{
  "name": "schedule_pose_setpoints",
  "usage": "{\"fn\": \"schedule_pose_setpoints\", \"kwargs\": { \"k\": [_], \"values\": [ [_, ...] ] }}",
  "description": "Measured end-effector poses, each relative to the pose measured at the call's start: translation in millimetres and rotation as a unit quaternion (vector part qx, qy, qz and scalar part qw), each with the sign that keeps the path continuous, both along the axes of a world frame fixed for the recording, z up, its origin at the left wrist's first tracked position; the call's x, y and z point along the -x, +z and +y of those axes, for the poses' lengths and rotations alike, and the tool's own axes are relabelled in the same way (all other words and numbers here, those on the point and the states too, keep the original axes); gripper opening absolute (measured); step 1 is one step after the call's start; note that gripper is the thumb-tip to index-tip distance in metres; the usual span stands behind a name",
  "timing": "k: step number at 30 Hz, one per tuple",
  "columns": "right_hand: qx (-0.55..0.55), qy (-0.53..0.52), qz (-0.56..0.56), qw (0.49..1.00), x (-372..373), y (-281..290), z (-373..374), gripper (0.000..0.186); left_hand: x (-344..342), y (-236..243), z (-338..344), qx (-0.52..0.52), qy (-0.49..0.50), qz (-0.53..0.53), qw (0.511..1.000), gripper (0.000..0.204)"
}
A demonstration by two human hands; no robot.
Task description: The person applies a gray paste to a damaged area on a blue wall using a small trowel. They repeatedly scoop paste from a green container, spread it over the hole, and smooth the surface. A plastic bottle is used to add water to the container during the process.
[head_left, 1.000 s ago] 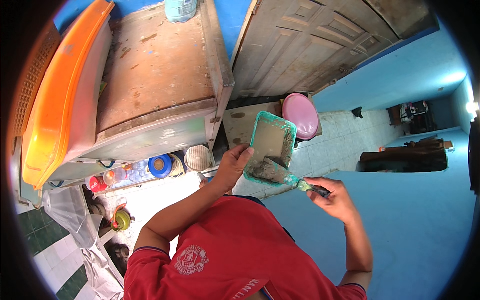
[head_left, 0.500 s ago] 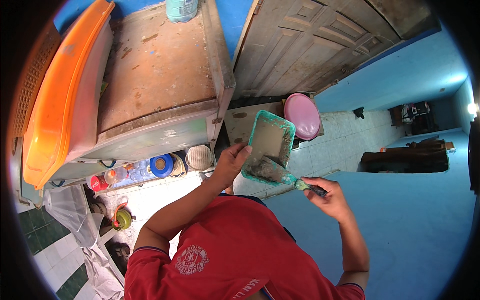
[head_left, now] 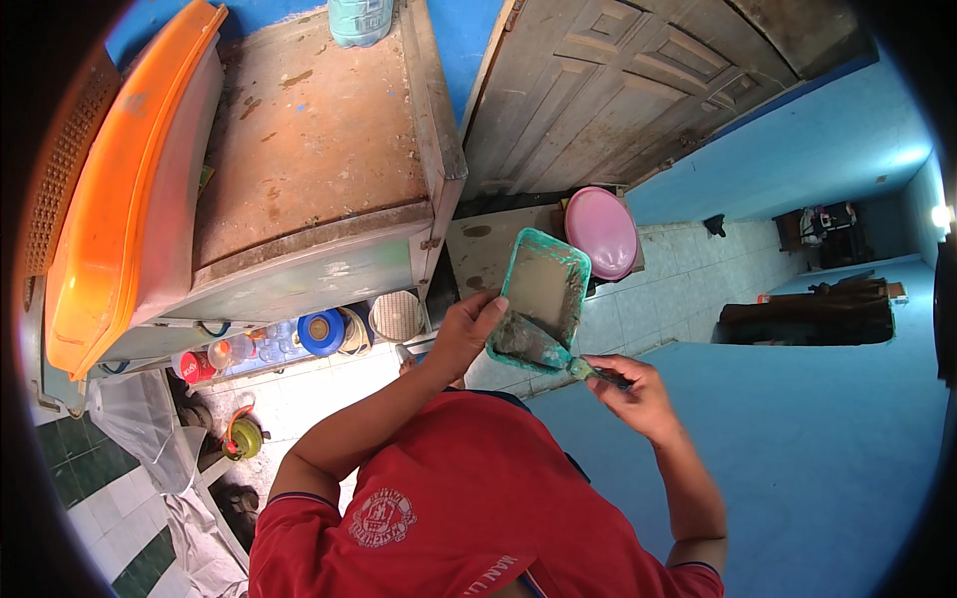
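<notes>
My left hand [head_left: 474, 327] is closed on the left rim of a green rectangular plastic tub [head_left: 576, 261], its thumb over the edge. Wet grey-brown mortar [head_left: 543, 284] lies in the tub and is smeared along its inner walls. In my right hand [head_left: 633, 389] is the dark handle of a scraper [head_left: 546, 349], fingers wrapped round it. The scraper's broad blade is coated in mortar and rests inside the tub's near end. Its tip merges with the mortar there.
A wooden cabinet [head_left: 319, 149] with a dusty top stands at the left, bearing an orange basin [head_left: 110, 209]. Beyond the tub are a pink round basin [head_left: 601, 233] and a panelled wooden door [head_left: 618, 90]. A blue wall [head_left: 778, 439] runs close on the right.
The tub has shifted slightly nearer and to the right with my left hand. My right hand and the scraper have moved a little left, the blade staying in the tub.
</notes>
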State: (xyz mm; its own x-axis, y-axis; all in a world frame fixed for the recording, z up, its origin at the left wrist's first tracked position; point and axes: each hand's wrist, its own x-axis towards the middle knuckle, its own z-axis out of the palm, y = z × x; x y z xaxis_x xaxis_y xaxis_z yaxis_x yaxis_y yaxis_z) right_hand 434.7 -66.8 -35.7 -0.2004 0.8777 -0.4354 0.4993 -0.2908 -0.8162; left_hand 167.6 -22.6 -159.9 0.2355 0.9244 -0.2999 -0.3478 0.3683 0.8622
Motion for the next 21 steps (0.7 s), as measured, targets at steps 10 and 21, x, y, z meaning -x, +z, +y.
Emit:
{"fn": "schedule_pose_setpoints", "kwargs": {
  "k": [10,21],
  "values": [
    [0.065,-0.106,0.043,0.991,0,14,-3,0.031,-4,-21,5,-0.023,0.034,-0.010,0.999,0.047],
    [-0.343,0.010,-0.214,0.915,24,25,0,0.039,-7,-9,4,-0.026,0.029,0.005,0.999,0.046]
  ]
}}
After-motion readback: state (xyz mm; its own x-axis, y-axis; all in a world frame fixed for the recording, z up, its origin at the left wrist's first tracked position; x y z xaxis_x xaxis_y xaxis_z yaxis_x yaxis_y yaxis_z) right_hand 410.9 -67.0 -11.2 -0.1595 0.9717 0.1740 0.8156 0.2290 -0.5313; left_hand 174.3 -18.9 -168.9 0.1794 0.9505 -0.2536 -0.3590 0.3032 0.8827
